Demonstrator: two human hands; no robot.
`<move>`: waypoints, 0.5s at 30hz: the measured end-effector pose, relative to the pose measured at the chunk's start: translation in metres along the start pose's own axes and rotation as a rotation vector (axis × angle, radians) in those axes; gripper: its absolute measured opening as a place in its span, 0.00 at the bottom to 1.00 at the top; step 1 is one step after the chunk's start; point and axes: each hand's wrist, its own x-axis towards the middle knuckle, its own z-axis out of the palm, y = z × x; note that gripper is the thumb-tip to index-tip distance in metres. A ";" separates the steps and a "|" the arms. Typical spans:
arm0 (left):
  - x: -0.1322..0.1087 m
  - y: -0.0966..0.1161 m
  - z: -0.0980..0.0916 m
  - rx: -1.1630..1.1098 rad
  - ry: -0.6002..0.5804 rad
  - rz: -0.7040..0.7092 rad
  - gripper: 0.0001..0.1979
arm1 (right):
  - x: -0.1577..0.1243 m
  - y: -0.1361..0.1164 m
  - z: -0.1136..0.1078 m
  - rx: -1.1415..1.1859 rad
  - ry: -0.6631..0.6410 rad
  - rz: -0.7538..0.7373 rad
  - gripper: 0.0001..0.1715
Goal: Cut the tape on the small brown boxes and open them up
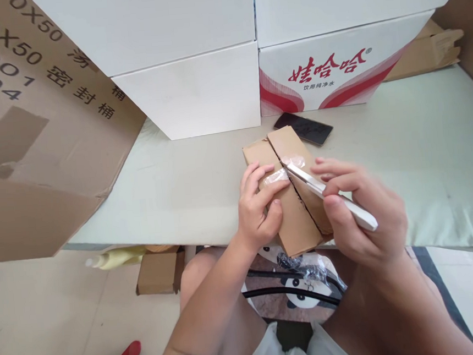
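A small brown cardboard box [295,205] lies tilted at the front edge of the pale cloth-covered surface. Clear tape [275,177] crosses the dark gap between its two top flaps. My left hand [259,206] grips the box's left side, its fingers bent over the left flap. In my right hand [366,210] is a white box cutter [324,189], held between thumb and fingers. Its tip points away from me and meets the gap beside the cut tape. Part of the right flap is hidden behind my right hand.
A black phone [304,128] lies behind the box. White cartons [196,95] are stacked at the back, one with red print. A large brown carton [38,139] stands at left. Below the edge are a smaller box [157,273], crumpled plastic wrap [314,267] and black bars [292,291].
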 end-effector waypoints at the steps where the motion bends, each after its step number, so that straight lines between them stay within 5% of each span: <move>1: 0.000 0.000 0.000 0.008 0.000 0.000 0.18 | -0.001 0.000 0.000 0.036 -0.003 0.004 0.05; 15: 0.002 -0.001 0.001 0.020 0.013 0.026 0.17 | -0.006 -0.006 0.002 0.074 0.126 0.026 0.11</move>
